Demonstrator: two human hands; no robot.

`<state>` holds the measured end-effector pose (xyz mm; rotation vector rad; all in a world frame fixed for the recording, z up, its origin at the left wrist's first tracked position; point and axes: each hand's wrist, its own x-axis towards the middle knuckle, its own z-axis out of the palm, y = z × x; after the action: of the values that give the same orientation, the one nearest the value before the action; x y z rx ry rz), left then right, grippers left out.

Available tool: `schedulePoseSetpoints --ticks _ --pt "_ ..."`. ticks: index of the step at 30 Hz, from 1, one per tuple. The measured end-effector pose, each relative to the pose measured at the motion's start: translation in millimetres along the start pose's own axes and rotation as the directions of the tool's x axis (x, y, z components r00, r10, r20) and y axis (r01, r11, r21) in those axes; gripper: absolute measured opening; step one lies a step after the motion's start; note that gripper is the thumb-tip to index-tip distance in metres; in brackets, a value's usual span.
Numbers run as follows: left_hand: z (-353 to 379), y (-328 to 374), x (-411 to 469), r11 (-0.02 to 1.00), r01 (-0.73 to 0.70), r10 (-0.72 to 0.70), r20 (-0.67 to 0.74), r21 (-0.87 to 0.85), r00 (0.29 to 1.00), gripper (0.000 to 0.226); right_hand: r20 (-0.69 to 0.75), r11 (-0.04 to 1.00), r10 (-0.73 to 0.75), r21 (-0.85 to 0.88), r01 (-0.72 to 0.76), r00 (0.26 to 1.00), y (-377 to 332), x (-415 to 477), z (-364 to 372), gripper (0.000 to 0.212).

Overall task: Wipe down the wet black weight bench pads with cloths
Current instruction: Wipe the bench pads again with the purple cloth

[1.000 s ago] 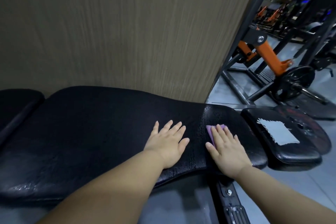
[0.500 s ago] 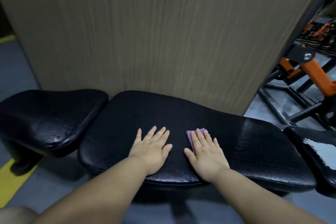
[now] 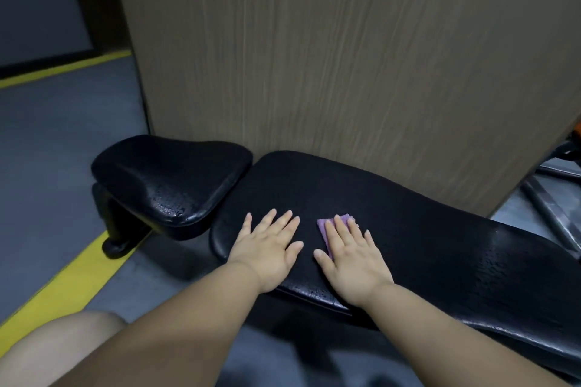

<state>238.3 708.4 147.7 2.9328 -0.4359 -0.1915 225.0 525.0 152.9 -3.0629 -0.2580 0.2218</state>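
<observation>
The long black back pad (image 3: 424, 248) of the weight bench runs from centre to lower right, with water beads glinting along its near edge and right part. A smaller black seat pad (image 3: 169, 179) sits to its left, wet at the front. My right hand (image 3: 352, 254) lies flat with straight fingers, pressing a small purple cloth (image 3: 325, 228) onto the back pad near its left end. Only the cloth's far edge and left side show past my fingers. My left hand (image 3: 270, 248) rests flat on the pad just left of it, holding nothing.
A tall wood-grain panel (image 3: 345, 72) stands right behind the bench. Grey floor (image 3: 47, 166) with yellow lines (image 3: 72, 280) lies to the left. Dark metal frame bars (image 3: 547, 207) show at the right edge. My knee (image 3: 63, 352) is at the lower left.
Both hands have slid left along the back pad, the right one carrying the purple cloth with it. The view has swung left, bringing the seat pad in and losing the weight plates.
</observation>
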Motion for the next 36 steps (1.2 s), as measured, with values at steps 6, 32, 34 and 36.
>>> schedulePoseSetpoints --ticks 6,32,34,36 --pt "2.1 -0.7 2.1 0.998 0.021 -0.022 -0.017 -0.053 1.000 0.061 0.040 0.989 -0.146 0.003 0.146 0.988 -10.8 25.1 -2.0 0.063" --pt "-9.3 -104.6 -7.1 0.987 -0.102 0.101 0.011 0.122 0.995 0.092 -0.131 0.948 -0.209 0.218 0.234 0.969 -100.0 139.4 -19.2 0.055" --pt "-16.7 -121.2 -5.9 0.976 -0.110 0.108 0.025 0.188 0.994 0.093 -0.156 0.945 -0.202 0.229 0.234 0.967 -107.3 144.3 -18.0 0.054" --pt "-24.7 -135.7 -4.2 0.965 -0.120 0.112 0.046 0.235 0.993 0.094 -0.176 0.938 -0.195 0.254 0.236 0.965 -113.1 149.3 -16.6 0.052"
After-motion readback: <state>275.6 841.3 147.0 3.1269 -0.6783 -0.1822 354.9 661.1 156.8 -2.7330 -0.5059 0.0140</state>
